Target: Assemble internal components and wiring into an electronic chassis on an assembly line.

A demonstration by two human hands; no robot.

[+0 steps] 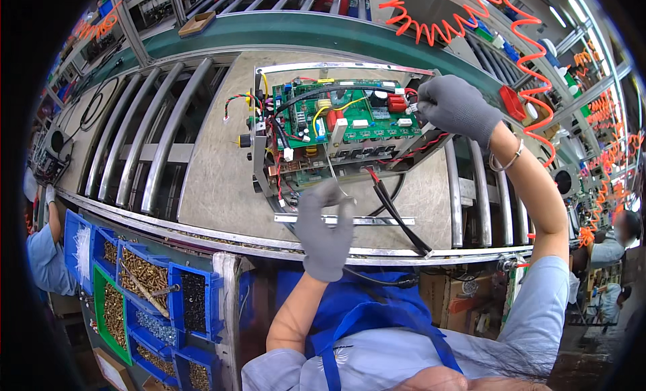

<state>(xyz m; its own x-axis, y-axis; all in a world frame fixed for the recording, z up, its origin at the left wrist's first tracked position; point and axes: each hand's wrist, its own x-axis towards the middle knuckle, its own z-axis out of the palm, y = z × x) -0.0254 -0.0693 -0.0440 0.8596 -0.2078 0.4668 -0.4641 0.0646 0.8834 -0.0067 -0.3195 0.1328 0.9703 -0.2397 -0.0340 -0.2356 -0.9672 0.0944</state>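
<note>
An open-framed electronic unit (336, 164) with a metal chassis stands on the bench, a green circuit board (356, 125) on top. At the board's right end my right hand (461, 105), in a grey glove, is closed, fingertips against small white parts and red wires; what they pinch is hidden. My left hand (324, 233), also gloved, hovers before the unit with thumb and fingers apart. A thin pale strand (331, 168) runs from the board down towards its fingertips; whether they touch is unclear. Black-sleeved cables (397, 219) hang from the front. Left of the chassis, loose wires (235, 98) stick out.
A metal strip (343, 220) lies along the bench's front. Rollers (161, 139) flank the bench board (215, 182). Blue screw bins (195, 303) and a green bin (111, 310) sit lower left. Orange coiled hoses (431, 28) hang above. Other people work at both sides.
</note>
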